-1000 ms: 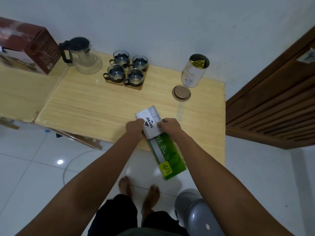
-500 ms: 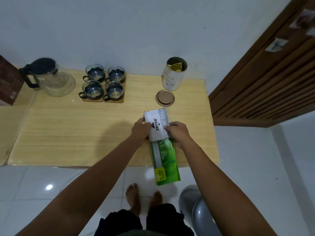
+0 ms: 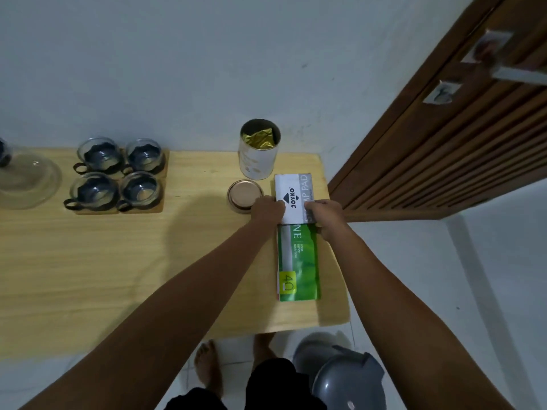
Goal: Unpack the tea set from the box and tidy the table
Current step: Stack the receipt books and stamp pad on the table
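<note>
A white and grey stamp pad box (image 3: 293, 194) lies on top of a green packet (image 3: 298, 261), both resting on the wooden table (image 3: 118, 261) near its right edge. My left hand (image 3: 267, 209) grips the stack's left side and my right hand (image 3: 327, 216) grips its right side. Several glass cups (image 3: 118, 173) with dark holders sit on wooden coasters at the back left. The glass teapot (image 3: 23, 179) is partly cut off at the left edge.
An open white tin (image 3: 258, 149) with gold foil inside stands at the back, its round lid (image 3: 244, 196) lying just left of my left hand. A grey bin (image 3: 343, 377) stands on the floor below the table's front right corner. A wooden door (image 3: 444, 137) is on the right.
Both hands have carried the box and green packet from the table's front edge further back and to the right, beside the tin and lid. The view has shifted right.
</note>
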